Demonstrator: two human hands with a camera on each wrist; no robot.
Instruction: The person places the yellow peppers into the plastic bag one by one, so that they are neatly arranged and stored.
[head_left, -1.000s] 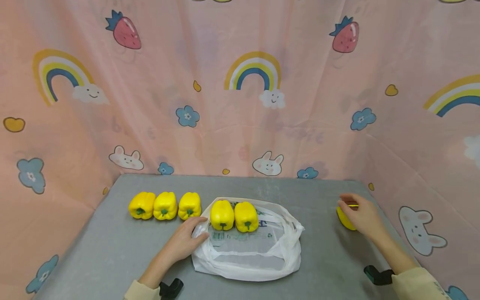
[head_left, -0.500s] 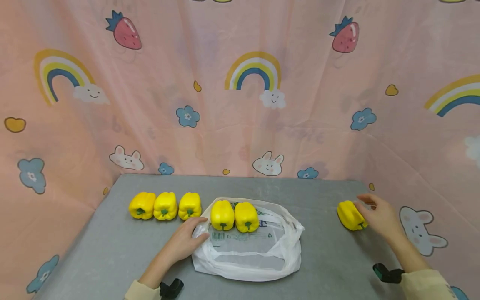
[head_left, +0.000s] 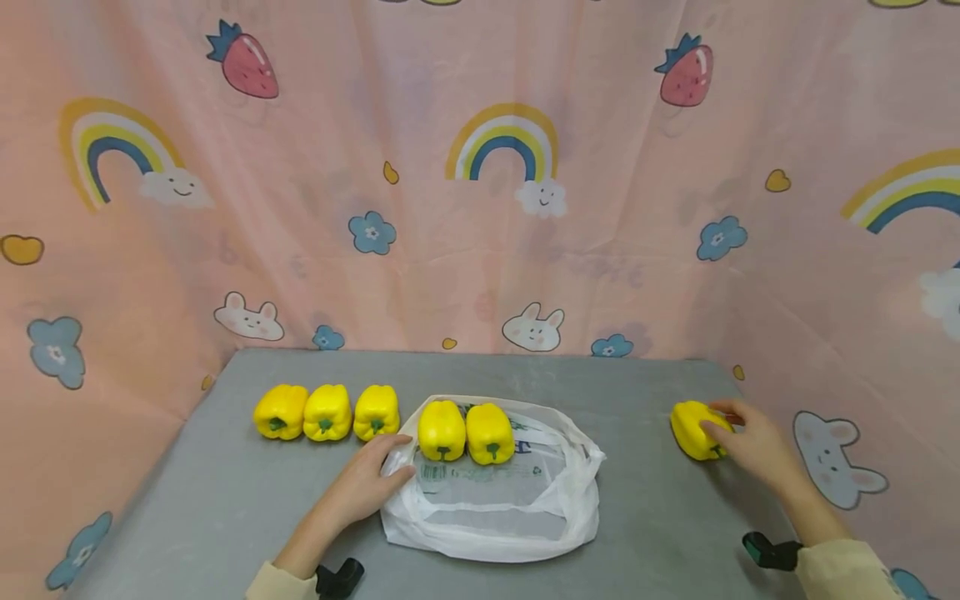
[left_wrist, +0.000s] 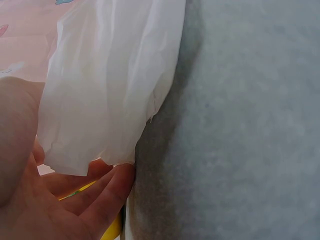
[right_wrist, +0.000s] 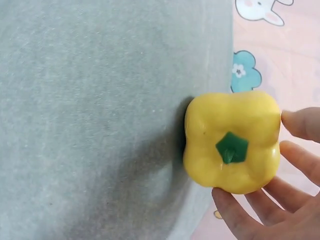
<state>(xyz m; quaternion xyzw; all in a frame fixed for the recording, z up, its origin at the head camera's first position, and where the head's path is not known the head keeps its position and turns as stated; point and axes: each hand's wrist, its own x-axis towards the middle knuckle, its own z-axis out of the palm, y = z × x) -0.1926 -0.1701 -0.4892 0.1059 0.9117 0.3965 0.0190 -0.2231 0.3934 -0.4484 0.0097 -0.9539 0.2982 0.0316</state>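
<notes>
A white plastic bag (head_left: 420, 533) lies on the grey table, its mouth spread wide. Two yellow bell peppers, one left (head_left: 442, 431) and one right (head_left: 491, 434), sit side by side in its far part. My left hand (head_left: 363, 479) rests at the bag's left edge, thumb and fingers apart; in the left wrist view the bag's plastic (left_wrist: 102, 85) covers part of the fingers. Over on the right, my right hand (head_left: 757, 446) touches another yellow bell pepper (head_left: 692, 432) with thumb and fairly straight fingertips. That pepper's green stem (right_wrist: 232, 148) faces the right wrist camera.
Several yellow bell peppers (head_left: 327, 412) stand in a row left of the bag. The grey table (head_left: 637, 508) ends at a pink patterned curtain (head_left: 480, 275) at the back and sides. Black wrist mounts (head_left: 771, 552) sit by both wrists.
My right hand first covered the right-hand pepper, drew back to the right, then came back to touch its right side. The left hand, bag and other peppers stay put.
</notes>
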